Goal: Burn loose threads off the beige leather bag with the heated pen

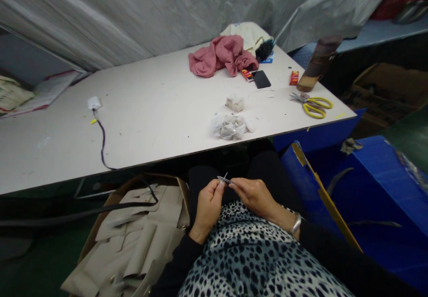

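Note:
Just above my lap, in front of the table edge, my left hand [209, 203] and my right hand [256, 195] come close together. Between their fingertips they pinch a small thin dark piece [225, 179] with pale edges. A short light sliver sticks up from it. The piece is too small to name its kind. Both hands have their fingers closed, and parts of the piece are hidden under them. On the table just beyond lie a clear plastic bag [230, 127] of small parts and a small whitish block-shaped container [235, 103].
Yellow-handled scissors [314, 105], a brown bottle [319, 63], a dark phone [261, 79] and a pink cloth [220, 56] are on the table [150, 109]. A carton of beige bags [143, 230] stands at my left. A blue bin [374, 190] stands at my right.

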A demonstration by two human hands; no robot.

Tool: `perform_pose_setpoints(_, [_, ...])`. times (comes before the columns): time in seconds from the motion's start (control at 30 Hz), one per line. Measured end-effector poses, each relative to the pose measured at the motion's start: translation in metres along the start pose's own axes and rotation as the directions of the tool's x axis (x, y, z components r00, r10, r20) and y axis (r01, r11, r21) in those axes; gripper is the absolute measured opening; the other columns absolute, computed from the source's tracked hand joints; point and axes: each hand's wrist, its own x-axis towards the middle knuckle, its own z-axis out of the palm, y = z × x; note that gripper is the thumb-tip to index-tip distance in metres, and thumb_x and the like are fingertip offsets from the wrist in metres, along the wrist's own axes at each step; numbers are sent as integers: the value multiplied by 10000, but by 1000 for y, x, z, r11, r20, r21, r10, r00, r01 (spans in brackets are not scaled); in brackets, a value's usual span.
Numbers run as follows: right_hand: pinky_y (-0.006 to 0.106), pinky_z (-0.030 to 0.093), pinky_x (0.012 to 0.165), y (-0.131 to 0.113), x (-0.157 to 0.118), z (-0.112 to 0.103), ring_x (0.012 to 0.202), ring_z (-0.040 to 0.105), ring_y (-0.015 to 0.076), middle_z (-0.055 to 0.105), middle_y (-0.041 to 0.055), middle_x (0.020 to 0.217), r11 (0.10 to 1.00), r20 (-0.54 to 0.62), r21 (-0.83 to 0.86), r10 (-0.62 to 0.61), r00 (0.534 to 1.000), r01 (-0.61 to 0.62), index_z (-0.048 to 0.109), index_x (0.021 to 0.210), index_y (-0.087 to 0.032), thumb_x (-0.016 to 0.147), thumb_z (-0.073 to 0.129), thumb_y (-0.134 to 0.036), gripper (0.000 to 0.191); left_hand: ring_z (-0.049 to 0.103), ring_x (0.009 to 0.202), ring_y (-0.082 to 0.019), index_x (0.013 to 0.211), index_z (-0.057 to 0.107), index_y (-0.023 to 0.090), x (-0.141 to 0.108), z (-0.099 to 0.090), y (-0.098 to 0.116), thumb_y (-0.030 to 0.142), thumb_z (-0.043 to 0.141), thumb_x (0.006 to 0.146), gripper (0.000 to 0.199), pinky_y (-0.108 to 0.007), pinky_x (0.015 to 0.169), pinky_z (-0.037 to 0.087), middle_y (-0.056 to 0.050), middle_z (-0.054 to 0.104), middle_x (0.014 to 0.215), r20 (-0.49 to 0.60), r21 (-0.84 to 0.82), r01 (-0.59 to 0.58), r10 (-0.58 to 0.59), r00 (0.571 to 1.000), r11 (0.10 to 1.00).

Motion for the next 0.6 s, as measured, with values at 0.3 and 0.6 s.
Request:
perform_pose_setpoints(0.3, [228, 533, 710, 0, 1, -11, 798, 754, 162, 785, 42, 918, 978, -178, 166, 154, 972, -125, 729, 1131, -211, 1087, 489, -388, 301, 453, 558, -121, 932, 715, 183, -1, 0, -5, 447, 583, 962, 297, -231, 543, 330, 26, 536, 633, 3, -74, 41, -41, 999, 996])
perform_pose_setpoints(0.6, [237, 524, 735, 9, 1, -7, 810, 739, 158, 774, 43, 938, 996, -158, 83, 43, 987, -30, 724, 1098, -204, 1087, 497, -363, 277, 515, 529, -87, 863, 665, 140, 16, -1, -13, 495, 682, 873, 355, -189, 488, 381, -1, 607, 679, 43, -328, 181, -177, 983, 927])
